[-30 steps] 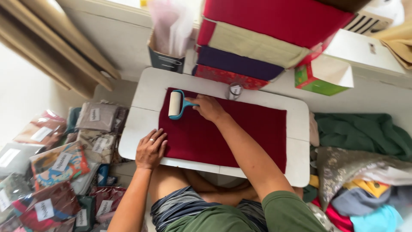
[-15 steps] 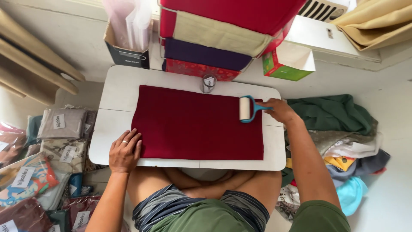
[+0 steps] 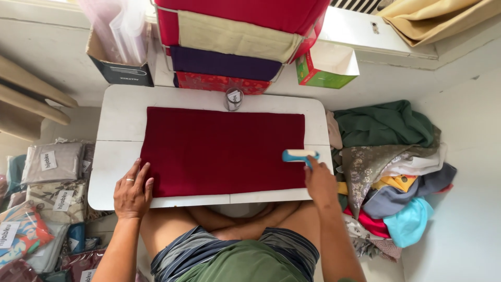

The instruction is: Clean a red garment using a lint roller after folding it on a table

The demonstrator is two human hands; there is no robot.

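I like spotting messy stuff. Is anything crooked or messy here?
The red cloth lies flat and straight on the white table. The messy part is the heap of crumpled clothes on the floor to the right, with some edges tucked against the table's side. Nothing looks spilled or broken.

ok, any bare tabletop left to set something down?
Bare white table shows left of the dark red cloth, above the left hand, plus a narrow strip behind the cloth either side of the small jar. The right end is crowded: right hand with lint roller, clothes pile alongside.
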